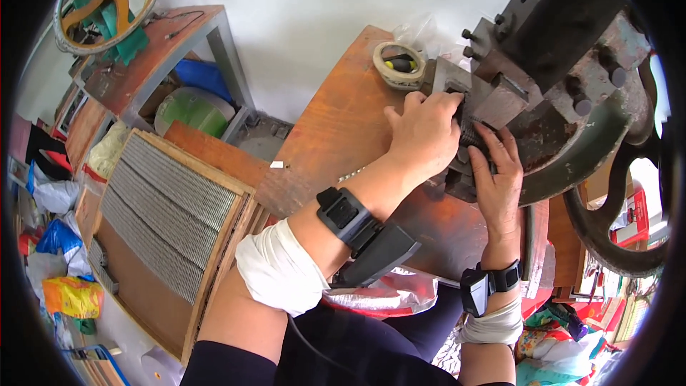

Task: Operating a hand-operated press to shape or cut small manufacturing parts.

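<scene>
Both my hands are at the bed of a heavy dark metal press (564,36) that stands on a worn wooden table (336,121). My left hand (425,136) rests curled over a row of small grey metal pieces (473,134) under the press head. My right hand (499,175) comes from below, fingers spread, fingertips touching the same row. What lies under my left palm is hidden. Each wrist carries a black strapped device and a white cloth wrap.
A tape roll (399,64) lies at the table's back by the press. To my left a wooden tray (171,207) holds several long rows of grey metal pieces. A large flywheel (614,193) is at right. Bags and clutter cover the floor at left.
</scene>
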{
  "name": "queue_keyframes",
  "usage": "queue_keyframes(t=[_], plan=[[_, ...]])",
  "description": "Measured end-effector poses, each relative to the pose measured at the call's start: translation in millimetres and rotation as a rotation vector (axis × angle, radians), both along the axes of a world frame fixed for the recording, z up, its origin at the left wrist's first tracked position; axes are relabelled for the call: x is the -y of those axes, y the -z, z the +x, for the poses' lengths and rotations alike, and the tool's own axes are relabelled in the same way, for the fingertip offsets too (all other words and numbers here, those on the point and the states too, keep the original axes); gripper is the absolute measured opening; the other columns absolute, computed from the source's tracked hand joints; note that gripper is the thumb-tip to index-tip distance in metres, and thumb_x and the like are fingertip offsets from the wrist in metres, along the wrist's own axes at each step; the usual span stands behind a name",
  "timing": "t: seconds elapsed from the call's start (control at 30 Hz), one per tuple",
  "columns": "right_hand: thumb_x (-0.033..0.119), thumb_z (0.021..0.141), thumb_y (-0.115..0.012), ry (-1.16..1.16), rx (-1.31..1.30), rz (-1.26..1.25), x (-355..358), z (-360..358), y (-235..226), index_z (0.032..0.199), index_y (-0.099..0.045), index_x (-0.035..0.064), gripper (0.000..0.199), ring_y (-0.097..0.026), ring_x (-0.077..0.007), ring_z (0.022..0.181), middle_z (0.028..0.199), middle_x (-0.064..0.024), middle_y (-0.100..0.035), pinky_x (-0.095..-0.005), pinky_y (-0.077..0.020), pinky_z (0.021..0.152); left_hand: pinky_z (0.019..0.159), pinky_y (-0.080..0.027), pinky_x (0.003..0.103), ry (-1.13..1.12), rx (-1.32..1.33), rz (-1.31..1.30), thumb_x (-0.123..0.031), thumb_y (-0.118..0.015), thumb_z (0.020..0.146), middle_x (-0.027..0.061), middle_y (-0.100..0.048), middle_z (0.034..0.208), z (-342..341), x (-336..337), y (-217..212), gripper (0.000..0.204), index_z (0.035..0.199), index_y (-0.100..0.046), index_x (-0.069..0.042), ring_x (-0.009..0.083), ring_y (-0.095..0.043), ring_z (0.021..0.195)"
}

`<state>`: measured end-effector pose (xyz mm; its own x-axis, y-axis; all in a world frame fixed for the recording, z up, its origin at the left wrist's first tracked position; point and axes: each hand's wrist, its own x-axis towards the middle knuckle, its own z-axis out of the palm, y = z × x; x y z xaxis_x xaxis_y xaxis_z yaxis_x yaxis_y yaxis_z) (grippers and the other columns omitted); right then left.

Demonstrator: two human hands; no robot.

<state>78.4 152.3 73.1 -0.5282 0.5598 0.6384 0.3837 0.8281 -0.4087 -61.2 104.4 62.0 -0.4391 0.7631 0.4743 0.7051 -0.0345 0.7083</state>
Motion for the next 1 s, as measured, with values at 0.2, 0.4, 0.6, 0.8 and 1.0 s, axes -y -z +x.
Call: queue_keyframes(t=[0.2,0.4,0.6,0.8,1.0], plan=[[0.008,0.079,-0.063,-0.009,0.007,-0.023,2,-1,-1,0.110,-0.062,0.0081,0.031,-0.054,-0.0338,0.104,0.116,-0.0220,-0.052,-0.0362,-0.0429,0.089,0.083,-0.036,0.047,-0.044,0.416,-0.094,-0.020,-0.058,0.076,0.0128,-0.065,0.091,-22,-23,-18,0.024,0.096,-0.063,-0.007,0.0312,-0.058,0.094],[0.007,0.078,-0.063,-0.018,-0.032,-0.029,2,1,1,0.109,-0.062,0.0063,0.031,-0.055,-0.0320,0.102,0.115,-0.0204,-0.052,-0.0356,-0.0433,0.088,0.081,-0.040,0.045,-0.124,0.324,-0.090,-0.014,-0.059,0.072,0.0176,-0.064,0.084,-14,-30,-20,0.017,0.085,-0.065,-0.004,0.0329,-0.060,0.091],[0.008,0.078,-0.063,-0.005,-0.032,-0.035,-2,2,5,0.110,-0.061,0.0076,0.031,-0.054,-0.0336,0.105,0.117,-0.0206,-0.052,-0.0370,-0.0435,0.089,0.069,-0.048,0.039,-0.195,0.071,0.087,-0.012,-0.061,0.070,0.0224,-0.063,0.075,-9,-44,-18,0.019,0.082,-0.066,0.002,0.0359,-0.062,0.077],[0.009,0.078,-0.064,0.007,-0.030,-0.029,1,1,2,0.109,-0.062,0.0084,0.031,-0.053,-0.0339,0.106,0.119,-0.0211,-0.051,-0.0376,-0.0431,0.090,0.068,-0.048,0.039,0.137,0.490,0.046,-0.007,-0.054,0.078,0.0262,-0.061,0.079,-29,-33,-15,0.018,0.086,-0.065,0.005,0.0383,-0.061,0.073],[0.007,0.077,-0.064,-0.031,-0.034,-0.024,-2,3,4,0.111,-0.060,0.0059,0.034,-0.053,-0.0338,0.106,0.119,-0.0211,-0.051,-0.0373,-0.0430,0.089,0.079,-0.043,0.043,-0.015,-0.109,0.010,-0.005,-0.054,0.077,0.0144,-0.062,0.094,-7,-24,-6,0.020,0.090,-0.068,-0.005,0.0345,-0.056,0.091]])
